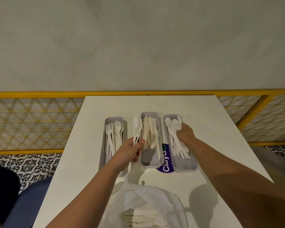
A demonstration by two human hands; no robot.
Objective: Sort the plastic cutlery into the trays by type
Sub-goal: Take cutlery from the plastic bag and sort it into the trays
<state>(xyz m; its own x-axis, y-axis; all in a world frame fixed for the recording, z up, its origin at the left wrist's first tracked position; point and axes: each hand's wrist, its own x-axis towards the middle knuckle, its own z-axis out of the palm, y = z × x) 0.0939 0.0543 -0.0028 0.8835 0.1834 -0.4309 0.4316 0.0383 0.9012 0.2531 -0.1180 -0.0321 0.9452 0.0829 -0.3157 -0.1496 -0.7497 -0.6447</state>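
Observation:
Three grey trays stand side by side on the white table (220, 129). The left tray (109, 120) holds white forks (114, 137), the middle tray (150, 162) holds knives (150, 132), and the right tray (186, 167) holds spoons (174, 125). My left hand (132, 150) hovers between the left and middle trays, shut on a small bunch of white cutlery with a spoon (136, 124) sticking up. My right hand (185, 133) is down in the right tray, its fingers on the spoons there; whether it grips one is hidden.
A translucent plastic bag (146, 203) with more white cutlery lies at the table's near edge. A blue round sticker (165, 163) shows between the middle and right trays. A yellow lattice railing (31, 122) runs behind the table, with a grey wall beyond and patterned floor tiles (31, 165) at the left.

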